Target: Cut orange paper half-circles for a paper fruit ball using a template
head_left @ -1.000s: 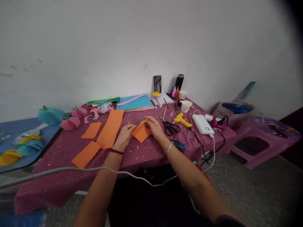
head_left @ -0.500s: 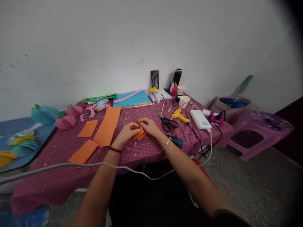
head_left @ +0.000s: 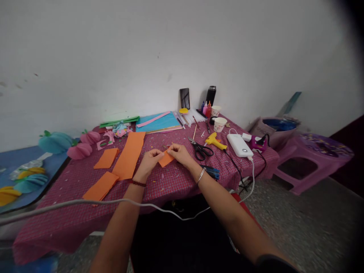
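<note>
Two hands are pinching one small piece of orange paper (head_left: 166, 160) between thumbs and fingers, the left hand (head_left: 150, 161) holding near its ten-o'clock edge and the right hand (head_left: 182, 154) near its one-o'clock side. The fingers are closing narrowly on it, though those behind the sheet are staying out of sight. The paper is now showing as a smaller patch than the diamond of a second ago, and the hands, bunched over it half a second ago, are parting slightly; this is suggesting that a fold is being pressed in. The piece is looking matte and fairly flat, tilting so that one corner is pointing towards seven o'clock; whether it is touching the plaid tablecloth (head_left: 159, 188) is impossible to tell. Taking the paper as centre, with twelve towards the wall, black-handled scissors (head_left: 198, 145) and a yellow hot glue gun (head_left: 216, 141) are lying between two and three, a long orange strip (head_left: 129, 156) at nine, an orange paper stack (head_left: 102, 185) at eight, and blue sheets (head_left: 159, 123) at twelve.
</note>
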### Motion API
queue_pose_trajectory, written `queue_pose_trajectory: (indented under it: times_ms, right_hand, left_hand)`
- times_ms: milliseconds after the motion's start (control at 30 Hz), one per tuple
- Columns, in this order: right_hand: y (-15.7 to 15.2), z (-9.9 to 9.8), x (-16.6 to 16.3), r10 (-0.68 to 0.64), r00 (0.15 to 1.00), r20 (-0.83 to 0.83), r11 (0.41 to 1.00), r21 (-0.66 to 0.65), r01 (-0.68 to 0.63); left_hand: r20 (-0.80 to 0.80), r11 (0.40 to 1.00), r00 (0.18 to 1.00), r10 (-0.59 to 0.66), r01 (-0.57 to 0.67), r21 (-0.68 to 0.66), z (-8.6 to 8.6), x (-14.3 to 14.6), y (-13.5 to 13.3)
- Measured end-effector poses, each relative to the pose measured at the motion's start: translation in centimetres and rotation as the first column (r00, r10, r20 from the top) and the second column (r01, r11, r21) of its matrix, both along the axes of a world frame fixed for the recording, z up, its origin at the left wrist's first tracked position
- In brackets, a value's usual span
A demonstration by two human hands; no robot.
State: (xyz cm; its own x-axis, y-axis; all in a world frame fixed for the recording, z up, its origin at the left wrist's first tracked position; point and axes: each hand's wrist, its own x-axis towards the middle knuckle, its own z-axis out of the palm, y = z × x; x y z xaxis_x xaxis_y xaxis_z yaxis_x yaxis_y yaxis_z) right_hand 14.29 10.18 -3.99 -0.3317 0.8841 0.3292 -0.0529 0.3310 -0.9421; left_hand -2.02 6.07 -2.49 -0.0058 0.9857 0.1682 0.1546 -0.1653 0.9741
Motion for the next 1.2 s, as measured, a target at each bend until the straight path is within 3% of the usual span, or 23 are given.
queue_pose_trajectory:
  times_ms: [133,233,333,433,633,767,867,967,1067,1200]
  right_hand:
    - [-0.1,0.2,-0.1,-0.015,0.999,-0.044,1.000,-0.019,0.014]
    - [0.6,0.3,0.5,-0.187,0.974,-0.126,0.982,-0.040,0.184]
    - [1.9,0.4,1.8,-0.473,0.847,-0.241,0.881,-0.109,0.461]
    - [2.9,0.2,2.9,-0.628,0.719,-0.299,0.777,-0.186,0.601]
    - [3.1,0.0,3.1,-0.660,0.676,-0.328,0.749,-0.226,0.622]
    - [3.2,-0.2,3.1,-0.667,0.665,-0.336,0.744,-0.247,0.621]
    - [3.5,-0.3,3.1,-0.676,0.648,-0.352,0.736,-0.281,0.616]
    - [3.6,-0.3,3.1,-0.685,0.632,-0.363,0.728,-0.312,0.610]
    - [3.5,-0.2,3.1,-0.684,0.634,-0.361,0.729,-0.324,0.603]
    - [3.5,-0.4,3.1,-0.668,0.659,-0.346,0.744,-0.320,0.586]
  left_hand:
    - [-0.005,0.998,0.999,0.049,-0.049,0.032,-0.1,0.1,-0.1]
    - [-0.048,0.991,0.992,0.120,-0.117,0.056,-0.5,0.2,0.0]
    - [-0.113,0.977,0.974,0.197,-0.186,0.104,-0.7,0.1,0.3]
    - [-0.253,0.982,0.956,0.146,-0.109,0.155,-0.5,0.5,0.9]
    - [-0.529,0.965,0.842,-0.101,0.212,0.153,0.7,3.4,2.7]
    - [-0.695,0.946,0.719,0.006,0.222,0.238,2.2,4.8,3.1]
    - [-0.570,0.938,0.801,0.182,0.032,0.346,3.3,5.0,4.1]
    - [-0.389,0.937,0.875,0.287,-0.171,0.306,3.9,4.6,6.2]
    - [-0.382,0.975,0.906,0.184,-0.117,0.191,3.6,4.2,7.9]
    - [-0.363,0.998,0.932,0.014,0.009,0.061,2.2,3.9,7.7]
